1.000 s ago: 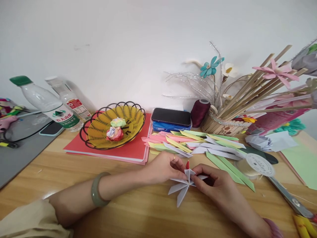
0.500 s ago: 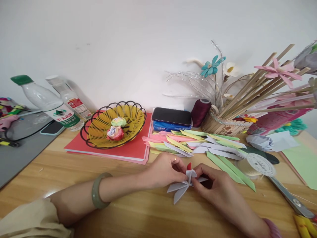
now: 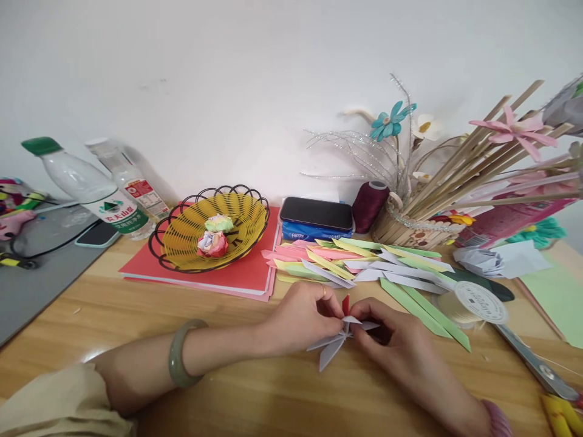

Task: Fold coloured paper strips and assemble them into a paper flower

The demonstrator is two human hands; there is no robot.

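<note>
Pale lilac paper flower (image 3: 334,345) (pointed folded petals)

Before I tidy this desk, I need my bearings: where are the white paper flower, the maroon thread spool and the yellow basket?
white paper flower (image 3: 331,351): head view, on a lower petal.
maroon thread spool (image 3: 368,207): head view, on its wound side.
yellow basket (image 3: 248,212): head view, on its inner wall.

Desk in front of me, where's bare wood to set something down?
Bare wood lies along the near edge of the table, below both hands, and left of the left hand, between the red folder and the forearm. Crowded: paper strips behind the hands, thread spool to the right.
</note>
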